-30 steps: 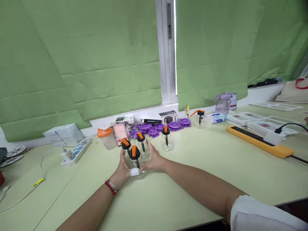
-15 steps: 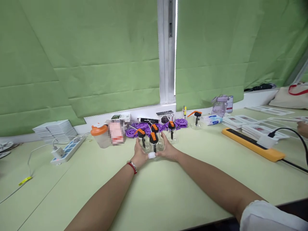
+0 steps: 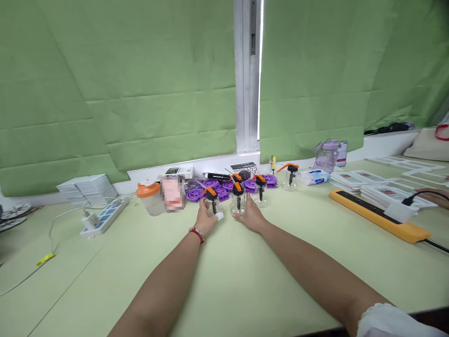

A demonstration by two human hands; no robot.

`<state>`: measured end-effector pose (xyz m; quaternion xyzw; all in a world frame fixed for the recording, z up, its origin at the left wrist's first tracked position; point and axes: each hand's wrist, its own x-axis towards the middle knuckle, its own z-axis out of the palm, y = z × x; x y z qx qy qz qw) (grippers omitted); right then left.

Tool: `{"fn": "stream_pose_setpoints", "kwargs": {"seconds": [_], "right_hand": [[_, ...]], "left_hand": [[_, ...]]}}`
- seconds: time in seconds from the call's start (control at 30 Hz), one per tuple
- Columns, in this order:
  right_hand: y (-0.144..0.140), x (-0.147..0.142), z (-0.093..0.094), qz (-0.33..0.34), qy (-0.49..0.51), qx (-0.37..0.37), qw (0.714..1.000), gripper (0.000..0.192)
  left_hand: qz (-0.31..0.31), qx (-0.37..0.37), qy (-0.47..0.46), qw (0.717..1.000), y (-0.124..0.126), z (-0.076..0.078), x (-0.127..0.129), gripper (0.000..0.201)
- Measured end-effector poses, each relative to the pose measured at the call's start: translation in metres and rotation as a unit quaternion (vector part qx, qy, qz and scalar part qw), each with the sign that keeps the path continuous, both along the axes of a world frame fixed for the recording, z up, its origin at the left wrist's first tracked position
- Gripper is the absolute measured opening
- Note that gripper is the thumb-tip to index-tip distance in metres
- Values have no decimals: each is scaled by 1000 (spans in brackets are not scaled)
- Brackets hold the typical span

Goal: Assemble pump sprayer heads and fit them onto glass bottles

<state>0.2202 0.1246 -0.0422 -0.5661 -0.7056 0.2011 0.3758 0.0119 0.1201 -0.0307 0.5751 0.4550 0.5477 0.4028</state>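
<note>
My left hand (image 3: 207, 218) is wrapped round a small clear jar with a black-and-orange lid (image 3: 212, 197), which stands upright on the table. White material covers the tip of that thumb. My right hand (image 3: 251, 216) grips the side of a second such jar (image 3: 238, 201), a little to the right of the first. Behind it shows the orange-and-black lid of another jar (image 3: 237, 177), its body mostly hidden. One more jar (image 3: 261, 192) stands just beyond my right fingers, and a further jar (image 3: 291, 178) sits apart at the back right.
Purple spool-like parts (image 3: 224, 193) lie behind the jars. An orange-lidded shaker cup (image 3: 149, 199) and a white power strip (image 3: 105, 217) are to the left. An orange power strip (image 3: 379, 215) and stacked white frames (image 3: 351, 180) lie right, near another person's hand (image 3: 438, 197).
My hands have moved apart. Earlier they clasped the jars together in one cluster; now the left jar and the middle jar stand with a gap between them. The view has shifted slightly.
</note>
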Motion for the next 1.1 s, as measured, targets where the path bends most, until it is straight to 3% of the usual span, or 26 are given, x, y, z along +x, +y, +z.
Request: {"fn": "stream_pose_setpoints", "kwargs": {"seconds": [0.23,0.37,0.47,0.6,0.77,0.87,0.93,1.0,1.1], "right_hand": [[9,-12,-4,-76,-61,6,995,111],[0,-14,3,-124,-66,37,989,114],[-17,-17,11,-114,-86,122,982,87],[-33,-24,16,15,-174,169,970,51],[-32,-26,18,-39,-180,131,974,46],[-34,-25,23,-21,-109,144,983,38],[-38,-27,30,17,-7,121,992,30],[-43,-33,38,70,122,20,990,38],[-49,-45,50,106,282,-163,940,48]], "left_hand": [[-113,12,-14,993,-30,9,-32,74],[-132,14,-35,991,-43,17,-41,67],[-92,35,-16,995,-47,25,-39,68],[-16,44,-27,999,-51,41,-25,80],[-65,7,-70,995,-69,64,-21,73],[-129,-55,-123,982,-83,72,-29,57],[-192,-104,-165,962,-92,74,-34,45],[-239,-153,-192,939,-100,74,-36,38],[-249,-195,-227,921,-107,69,-34,35]]}}
